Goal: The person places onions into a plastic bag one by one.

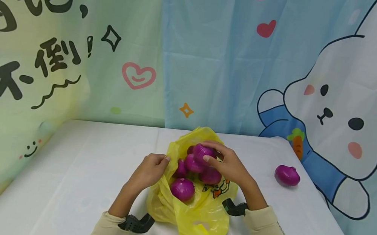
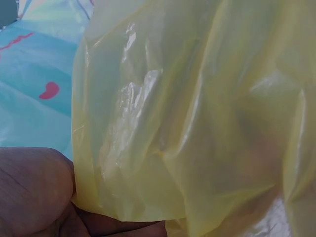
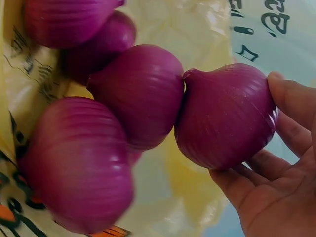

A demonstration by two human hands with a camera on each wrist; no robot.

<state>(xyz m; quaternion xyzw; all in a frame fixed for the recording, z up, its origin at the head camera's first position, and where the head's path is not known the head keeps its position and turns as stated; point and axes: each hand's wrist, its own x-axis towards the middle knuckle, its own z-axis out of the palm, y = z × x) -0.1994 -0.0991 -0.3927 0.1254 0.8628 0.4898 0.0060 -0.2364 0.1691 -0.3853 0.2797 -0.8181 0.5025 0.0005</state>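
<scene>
A yellow plastic bag (image 1: 199,220) lies opened out on the table with several red onions (image 1: 182,189) heaped in it. My left hand (image 1: 152,170) pinches the left edge of the bag between thumb and fingers; the left wrist view shows the thumb (image 2: 34,190) against the thin yellow plastic (image 2: 133,148). At the top of the heap, my right hand (image 1: 226,162) grips one red onion (image 3: 227,118) with fingers and thumb around its side. That onion touches a neighbouring onion (image 3: 140,98) in the right wrist view.
One more red onion (image 1: 287,175) sits alone on the white table (image 1: 76,182), to the right of the bag. Behind the table hangs a printed cloth (image 1: 197,58) with a cartoon rabbit. Dark camera mounts (image 1: 137,223) are strapped to both wrists.
</scene>
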